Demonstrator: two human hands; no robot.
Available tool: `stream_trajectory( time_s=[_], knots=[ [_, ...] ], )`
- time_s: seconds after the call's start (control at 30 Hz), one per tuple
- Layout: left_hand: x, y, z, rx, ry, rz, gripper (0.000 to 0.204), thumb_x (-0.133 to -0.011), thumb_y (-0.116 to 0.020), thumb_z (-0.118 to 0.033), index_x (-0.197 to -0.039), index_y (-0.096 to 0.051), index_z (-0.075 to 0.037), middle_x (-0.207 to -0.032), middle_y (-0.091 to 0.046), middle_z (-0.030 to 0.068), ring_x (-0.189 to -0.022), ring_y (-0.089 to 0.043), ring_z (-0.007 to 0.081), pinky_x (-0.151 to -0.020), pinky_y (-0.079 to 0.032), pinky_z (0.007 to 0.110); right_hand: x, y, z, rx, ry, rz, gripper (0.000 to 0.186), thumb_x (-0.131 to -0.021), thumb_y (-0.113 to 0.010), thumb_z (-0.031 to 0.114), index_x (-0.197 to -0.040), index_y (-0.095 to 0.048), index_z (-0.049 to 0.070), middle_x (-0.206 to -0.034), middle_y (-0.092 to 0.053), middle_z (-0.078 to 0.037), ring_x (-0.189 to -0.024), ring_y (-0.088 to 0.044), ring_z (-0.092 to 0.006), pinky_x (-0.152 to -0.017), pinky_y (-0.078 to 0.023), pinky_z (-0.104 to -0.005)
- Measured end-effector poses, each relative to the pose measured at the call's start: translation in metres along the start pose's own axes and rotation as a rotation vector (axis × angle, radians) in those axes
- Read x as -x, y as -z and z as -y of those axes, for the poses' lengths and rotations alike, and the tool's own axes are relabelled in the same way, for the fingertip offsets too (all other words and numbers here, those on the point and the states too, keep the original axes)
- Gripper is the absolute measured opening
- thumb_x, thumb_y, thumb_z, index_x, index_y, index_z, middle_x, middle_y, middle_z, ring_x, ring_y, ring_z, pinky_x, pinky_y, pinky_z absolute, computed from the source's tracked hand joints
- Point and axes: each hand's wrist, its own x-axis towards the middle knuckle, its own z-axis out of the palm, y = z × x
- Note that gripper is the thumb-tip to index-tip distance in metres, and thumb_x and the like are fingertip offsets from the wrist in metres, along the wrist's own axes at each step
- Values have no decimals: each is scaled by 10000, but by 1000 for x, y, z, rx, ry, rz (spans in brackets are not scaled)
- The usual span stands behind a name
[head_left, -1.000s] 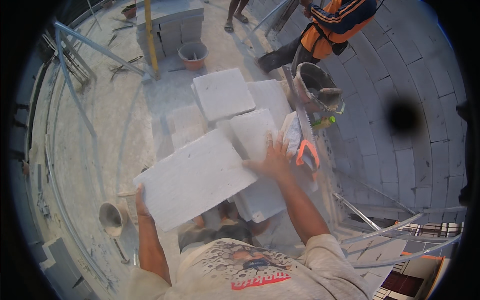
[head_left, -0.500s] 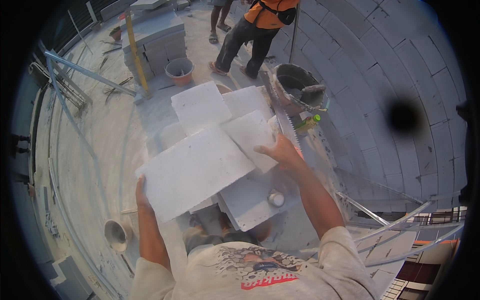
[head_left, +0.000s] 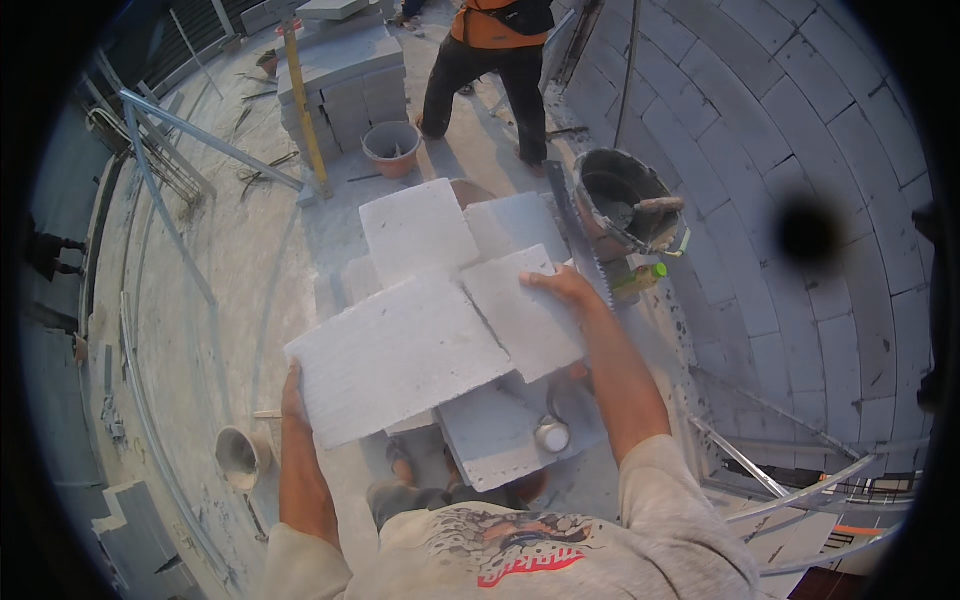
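Two pale white lightweight blocks lie side by side before me, a narrow gap between them. My left hand (head_left: 293, 394) holds the left end of the large rectangular block (head_left: 400, 358), its fingers hidden under the edge. On the smaller block (head_left: 525, 312), my right hand (head_left: 562, 286) grips the right side, thumb over the top face and the other fingers mostly hidden. Beyond them rest a squarish block (head_left: 418, 232) and another pale block (head_left: 510, 225). A hand saw (head_left: 578, 228) lies along the right of the pile.
A mortar bucket (head_left: 625, 205) and a green-capped bottle (head_left: 638, 282) stand right of the pile. A white round-topped object (head_left: 551, 434) sits on a nearer block (head_left: 500, 440). Buckets stand left (head_left: 242, 457) and ahead (head_left: 391, 150). A person in orange (head_left: 490, 75) stands beyond, near stacked blocks (head_left: 345, 85).
The smaller block has shifted slightly toward me along the large block's edge, with my right hand on it. The person in orange has changed stance; the other person's legs have mostly left view.
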Motion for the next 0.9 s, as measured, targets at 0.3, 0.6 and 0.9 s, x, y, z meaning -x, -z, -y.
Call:
stream_trajectory(
  time_s=[0.3,0.6,0.9],
  knots=[
    [-25,-43,-15,-66,-59,26,619,-987,-530,-447,-1375,-475,32,-1300,-594,186,-1127,-625,300,-986,-503,408,142,65,42,-57,442,-572,809,-651,-860,231,-1244,-410,-87,-1033,-603,-258,-937,-663,-313,-810,-565,-395],
    [-58,-174,5,-93,-201,167,748,-981,-550,-476,-1443,-369,84,-1397,-489,235,-1247,-534,307,-1045,-440,377,185,26,2,-804,341,-442,671,-834,-761,320,-1323,-494,-55,-1124,-635,-143,-1036,-637,-266,-935,-508,-389],
    [88,-222,23,-384,-425,430,1387,-642,-605,-880,-1548,-82,30,-1566,-208,279,-1488,-179,350,-1204,-190,451,131,-138,-9,-1264,237,-148,593,-989,-486,524,-1350,-509,53,-1198,-615,-125,-1092,-597,-271,-958,-488,-380]
  ],
)
